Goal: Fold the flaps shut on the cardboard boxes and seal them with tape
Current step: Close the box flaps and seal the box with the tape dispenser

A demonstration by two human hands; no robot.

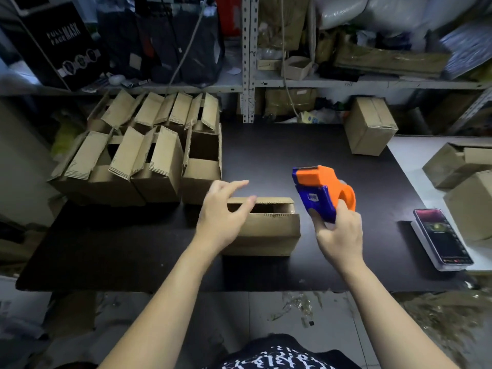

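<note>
Head view: cardboard box (269, 230) sits mid-tabletop toward the near edge, top flaps partly open. Left hand (221, 217) hovers over its left end, grip apart. Right hand (339, 235), grip clamped on tape dispenser (323, 191), just right of box. Open boxes (133, 158) crowd the far-left corner.

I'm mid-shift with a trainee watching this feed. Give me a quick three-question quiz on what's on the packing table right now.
1. True or false: the box in front of the person is already taped shut.
2. Which hand holds the orange-and-blue tape dispenser? A) left B) right C) neither
3. Fill in: the group of open-flapped boxes stands at the table's far ____ side.

Key:
1. False; a gap still shows between its top flaps, with the left hand over it.
2. B; the right hand grips it, raised clear of the box.
3. Left; one closed box sits far right.
</note>
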